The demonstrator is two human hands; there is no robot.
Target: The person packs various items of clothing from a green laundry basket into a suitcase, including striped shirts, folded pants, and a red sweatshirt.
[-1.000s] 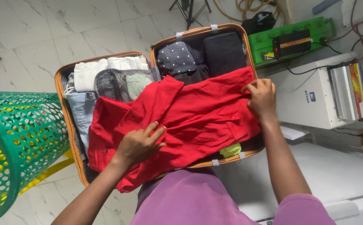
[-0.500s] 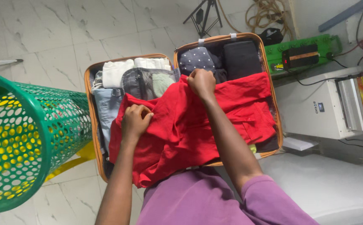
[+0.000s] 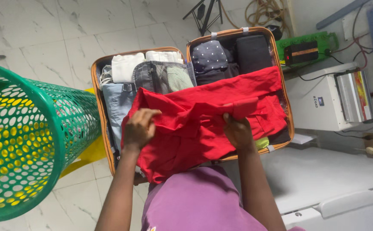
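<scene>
A red garment lies spread across an open tan-rimmed suitcase. My left hand pinches the cloth near its left side. My right hand grips a fold of the same garment at its middle, pulled toward me. In the left half of the case lie white folded cloths, a light blue garment and a grey mesh pouch. The right half holds a dotted dark garment and a black folded one.
A green perforated plastic basket stands at my left. On my right are a white box-shaped device, a green unit with cables, and a white appliance lid. A tripod foot stands beyond the suitcase on the marble floor.
My right hand dropped from the garment's far edge to its middle, folding the cloth toward me. My left hand stays gripping the left part. The view shifted slightly.
</scene>
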